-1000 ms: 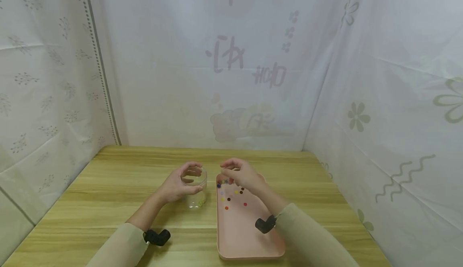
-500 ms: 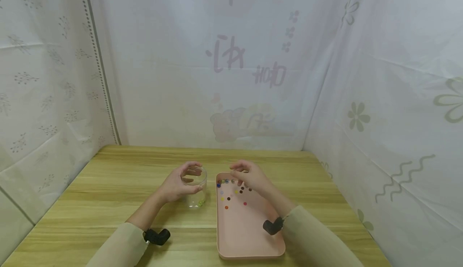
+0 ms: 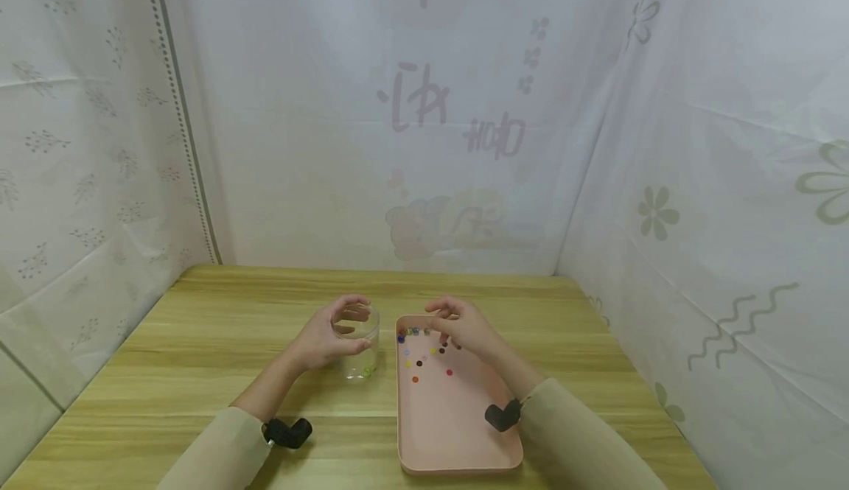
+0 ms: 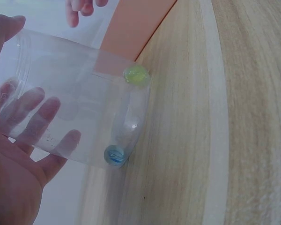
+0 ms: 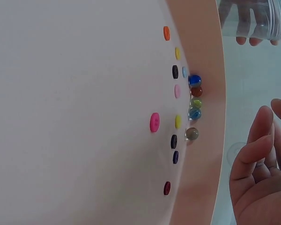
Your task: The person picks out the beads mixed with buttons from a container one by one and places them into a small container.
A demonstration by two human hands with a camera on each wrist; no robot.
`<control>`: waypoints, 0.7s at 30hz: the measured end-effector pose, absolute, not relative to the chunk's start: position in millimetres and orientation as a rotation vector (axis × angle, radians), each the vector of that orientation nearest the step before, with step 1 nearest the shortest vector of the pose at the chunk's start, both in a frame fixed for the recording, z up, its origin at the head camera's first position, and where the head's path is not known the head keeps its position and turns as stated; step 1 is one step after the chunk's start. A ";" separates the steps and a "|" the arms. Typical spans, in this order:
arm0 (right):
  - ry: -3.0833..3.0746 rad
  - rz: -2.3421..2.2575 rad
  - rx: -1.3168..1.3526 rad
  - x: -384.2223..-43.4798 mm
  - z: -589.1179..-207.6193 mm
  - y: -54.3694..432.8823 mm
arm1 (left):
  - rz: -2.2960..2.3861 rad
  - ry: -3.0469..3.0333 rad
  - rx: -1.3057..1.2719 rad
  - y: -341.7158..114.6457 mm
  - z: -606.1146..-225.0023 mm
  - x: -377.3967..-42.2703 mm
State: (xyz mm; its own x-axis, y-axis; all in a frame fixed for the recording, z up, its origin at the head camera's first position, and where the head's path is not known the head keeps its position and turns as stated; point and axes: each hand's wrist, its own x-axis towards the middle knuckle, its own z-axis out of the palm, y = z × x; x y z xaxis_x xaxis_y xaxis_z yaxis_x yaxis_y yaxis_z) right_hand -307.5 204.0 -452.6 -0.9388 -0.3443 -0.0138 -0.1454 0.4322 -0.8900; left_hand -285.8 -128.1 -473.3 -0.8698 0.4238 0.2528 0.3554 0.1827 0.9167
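My left hand (image 3: 325, 339) grips a clear plastic jar (image 4: 70, 89) around its upper part, thumb on one side and fingers on the other. At the jar's bottom lie a yellow-green marble (image 4: 136, 75) and a blue-streaked marble (image 4: 114, 155). Over the far end of the pink tray (image 3: 458, 431) hovers my right hand (image 3: 467, 328), its fingers loosely bent and nothing visible between thumb and forefinger. Several marbles, including a blue marble (image 5: 195, 80), line the tray's far wall. Flat buttons are scattered near them, among them a pink button (image 5: 154, 122) and an orange button (image 5: 166, 33).
The jar stands just left of the tray on a wood-grain table (image 3: 265, 291). Patterned white curtains (image 3: 298, 144) enclose the table at the back and both sides. Black wrist cameras sit on both sleeves.
My right hand has drawn back rightward from near the jar to over the tray's far end, uncovering more marbles. The left hand and jar have stayed in place.
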 end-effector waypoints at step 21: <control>2.426 -1.494 -0.358 -312.2 -450.7 170.1 | 1.797 2.362 0.773 -128.5 -472.6 -285.5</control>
